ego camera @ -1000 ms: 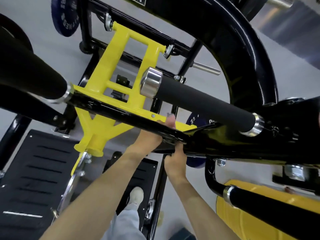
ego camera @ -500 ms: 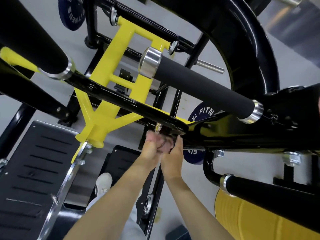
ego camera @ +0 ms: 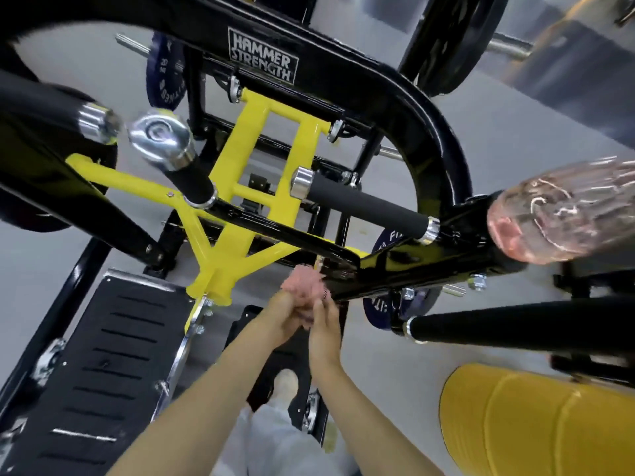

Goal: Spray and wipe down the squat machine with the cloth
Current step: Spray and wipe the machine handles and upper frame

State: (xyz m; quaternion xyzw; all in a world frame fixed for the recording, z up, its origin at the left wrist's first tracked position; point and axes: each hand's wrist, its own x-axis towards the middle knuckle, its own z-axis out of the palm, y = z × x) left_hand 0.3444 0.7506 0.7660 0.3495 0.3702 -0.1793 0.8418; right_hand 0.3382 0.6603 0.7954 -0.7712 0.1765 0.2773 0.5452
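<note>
Squat machine (ego camera: 395, 108): gloss black steel tube frame, yellow painted struts (ego camera: 261, 156), matte foam grips (ego camera: 364, 204) w/ chrome end caps (ego camera: 302, 182), slotted black footplate (ego camera: 113, 355). Cloth (ego camera: 304, 286): pink, fluffy, bunched, up against underside of black crossbar (ego camera: 275, 231), centre. L hand (ego camera: 287, 312) curled round cloth from below, forearm (ego camera: 206, 383) stretched up. R hand (ego camera: 324, 322) tight beside it, fingers pointing up along cloth; grip can't tell. Blurry clear bottle-ish shape (ego camera: 563, 214) at right.

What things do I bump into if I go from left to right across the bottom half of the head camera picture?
Black footplate → yellow frame post → pink cloth → blue weight plate → yellow pad.
</note>
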